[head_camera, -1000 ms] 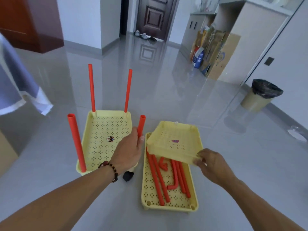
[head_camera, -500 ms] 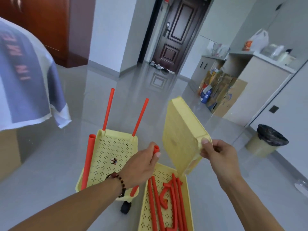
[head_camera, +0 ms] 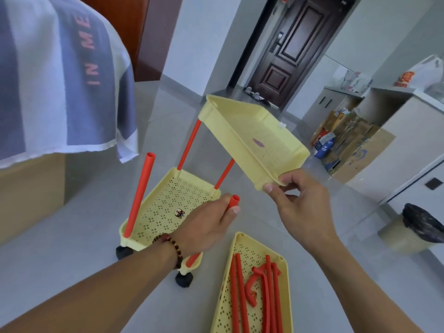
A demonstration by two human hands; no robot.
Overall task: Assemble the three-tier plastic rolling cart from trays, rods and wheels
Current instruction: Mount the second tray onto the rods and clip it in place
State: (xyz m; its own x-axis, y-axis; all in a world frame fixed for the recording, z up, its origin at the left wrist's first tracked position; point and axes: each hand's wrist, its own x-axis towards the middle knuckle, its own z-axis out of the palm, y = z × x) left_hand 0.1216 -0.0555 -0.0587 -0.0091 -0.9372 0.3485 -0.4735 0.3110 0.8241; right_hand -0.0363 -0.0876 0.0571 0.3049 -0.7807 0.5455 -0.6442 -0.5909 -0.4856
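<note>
A yellow bottom tray [head_camera: 165, 207] stands on the floor on black wheels [head_camera: 184, 280], with red rods upright in its corners. My left hand [head_camera: 206, 227] grips the near right rod [head_camera: 233, 202] close to its top. My right hand [head_camera: 300, 210] holds a second yellow tray [head_camera: 249, 138] by its near corner, tilted in the air over the rods. Its far left corner sits at the top of the far left rod [head_camera: 189, 145]. A third yellow tray [head_camera: 254, 284] lies on the floor at the lower right, with several loose red rods [head_camera: 240, 299] and curved red pieces in it.
A cloth-draped box [head_camera: 48, 97] stands close on the left. Cardboard boxes [head_camera: 348, 145] and a white cabinet [head_camera: 408, 131] are at the right, and a bin with a black liner [head_camera: 413, 231] is near the right edge. A dark door [head_camera: 300, 49] is far back.
My right hand has lifted the second tray off the third tray, turned it from on edge to nearly flat, and carried it left over the rods. My left hand stays on the near right rod.
</note>
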